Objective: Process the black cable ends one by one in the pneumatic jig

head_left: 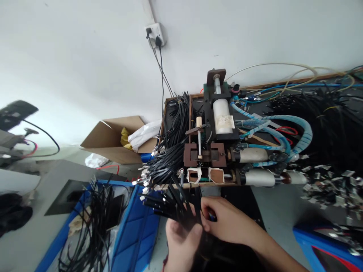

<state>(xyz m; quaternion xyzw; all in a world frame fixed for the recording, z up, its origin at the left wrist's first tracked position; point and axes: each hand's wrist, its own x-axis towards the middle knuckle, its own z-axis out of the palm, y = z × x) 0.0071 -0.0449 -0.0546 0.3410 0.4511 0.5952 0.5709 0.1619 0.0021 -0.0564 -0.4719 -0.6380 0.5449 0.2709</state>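
My left hand is closed round a bundle of black cables, low in front of the bench. The cable ends fan out to the upper left. Close beside it, my right hand has its fingers curled in a pinch at the bundle's right side. What lies between those fingers is mostly hidden; a small dark bluish bit shows there. Just beyond both hands stands a pneumatic press with a brown clamp block and a white cylinder.
Black cables with silvery connectors lie left of the press; another large pile lies right. Blue hoses loop beside the press. A blue crate holding cables stands lower left, another blue crate lower right. An open carton sits behind.
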